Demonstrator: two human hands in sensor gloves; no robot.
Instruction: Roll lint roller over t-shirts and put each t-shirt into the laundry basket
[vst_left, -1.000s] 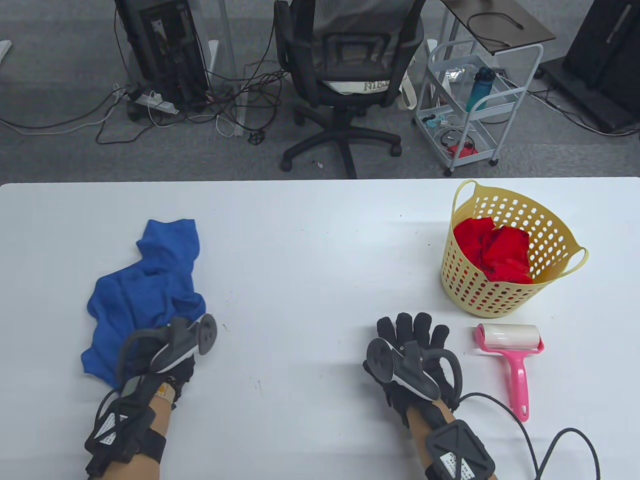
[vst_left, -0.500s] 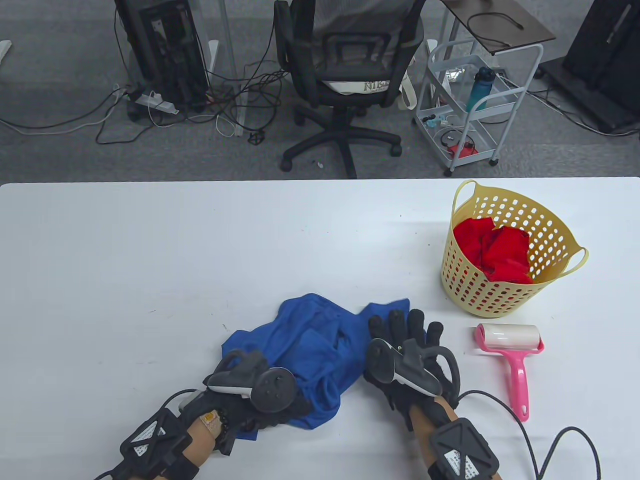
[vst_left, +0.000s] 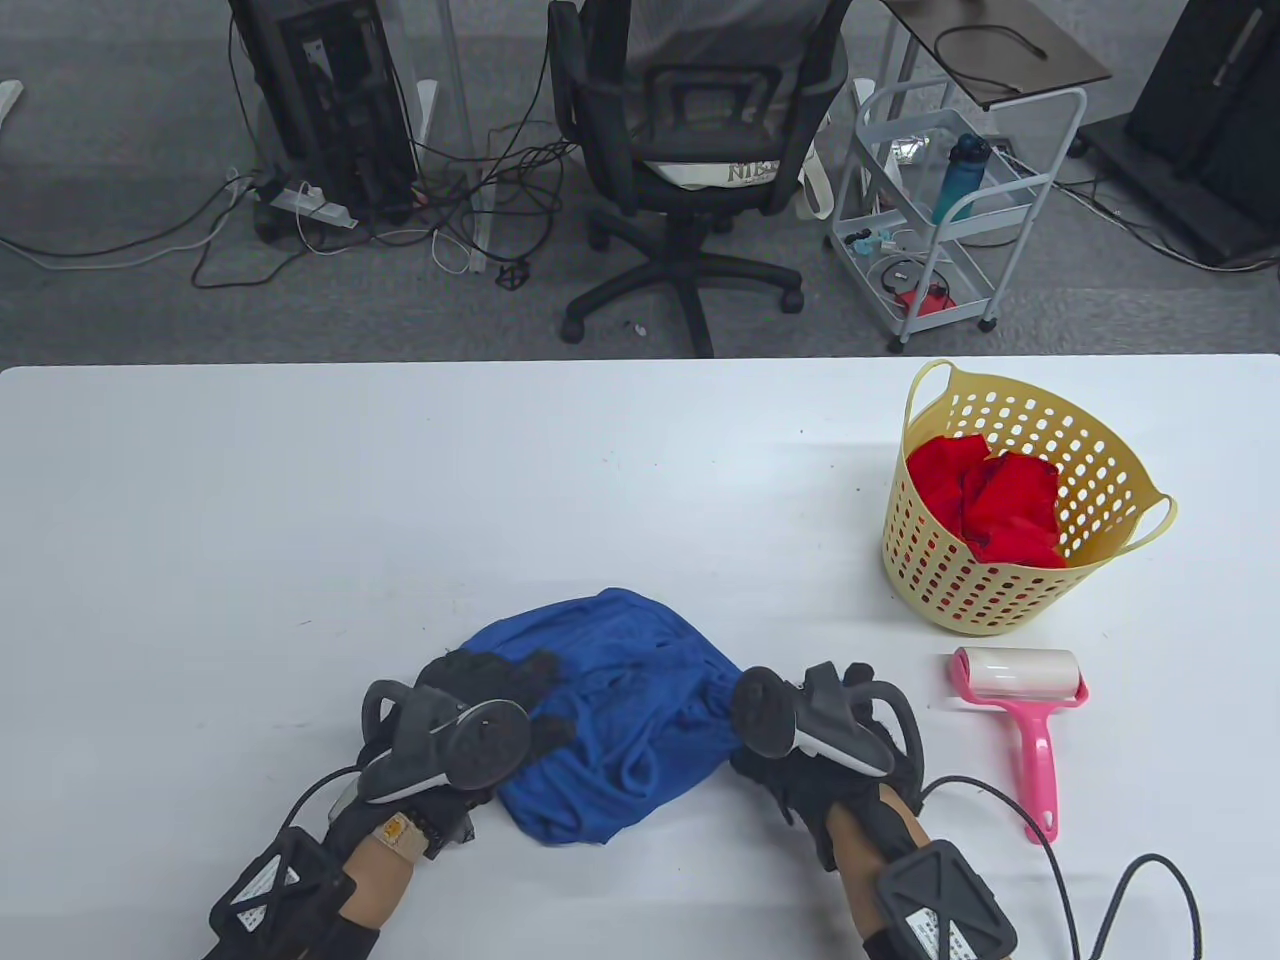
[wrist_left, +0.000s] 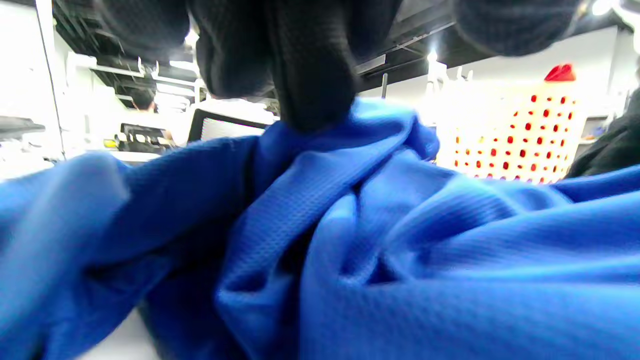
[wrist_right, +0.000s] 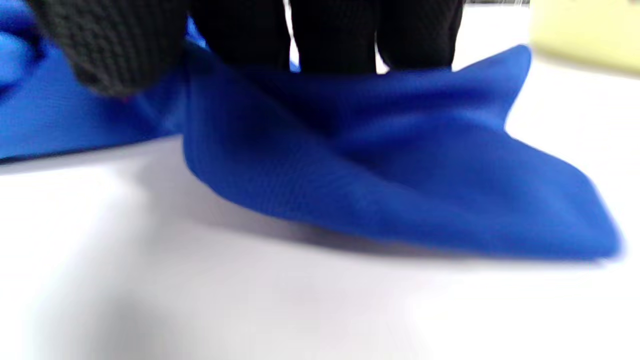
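Left fingers: curled down into the blue cloth, pinching a raised fold of it.
Left hand: grips the left side of the blue t-shirt, near the table's front edge.
Right fingers: pressed together onto a flap of the blue cloth, thumb at the side; the flap is clamped under them.
Right hand: grips the right side of the same t-shirt, fingers mostly hidden under the tracker in the table view.
Blue t-shirt: bunched in a rumpled heap between the two hands, on the white table, towards the middle of the front edge.
Lint roller: lies flat just right of the right hand, apart from it, pink handle pointing to the front edge, white roll towards the basket.
Laundry basket: yellow, perforated, upright near the right edge, just behind the roller.
Red t-shirt: crumpled inside the basket.
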